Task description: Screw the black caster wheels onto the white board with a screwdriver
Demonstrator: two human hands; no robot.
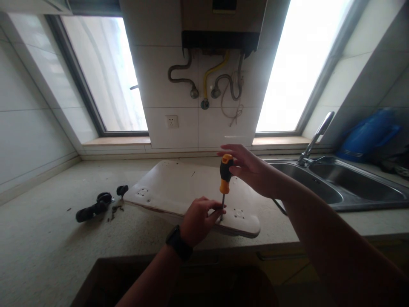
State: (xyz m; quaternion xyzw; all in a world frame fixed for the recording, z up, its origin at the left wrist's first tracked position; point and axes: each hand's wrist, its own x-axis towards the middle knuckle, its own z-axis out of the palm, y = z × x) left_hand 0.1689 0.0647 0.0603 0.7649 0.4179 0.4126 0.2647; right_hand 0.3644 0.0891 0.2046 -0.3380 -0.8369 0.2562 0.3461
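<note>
A white board (179, 183) with rounded corners and groups of small holes lies on the countertop. Upright over its near right part stands a screwdriver (225, 170) with an orange and black handle, its tip down at a hole near the board's edge. My right hand (247, 166) has thumb and fingers about the handle, some fingers stretched out. Low on the shaft, my left hand (201, 215) pinches with thumb and fingertips, close to the board's surface. A dark watch is on the left wrist. Whatever sits under the tip is too small to make out.
Black casters (92, 209) and several small screws (113, 212) lie left of the board on the countertop (41, 192). A steel double sink (332, 181) with a faucet (315, 140) is at right, near a blue container (367, 134). A water heater (223, 25) hangs above.
</note>
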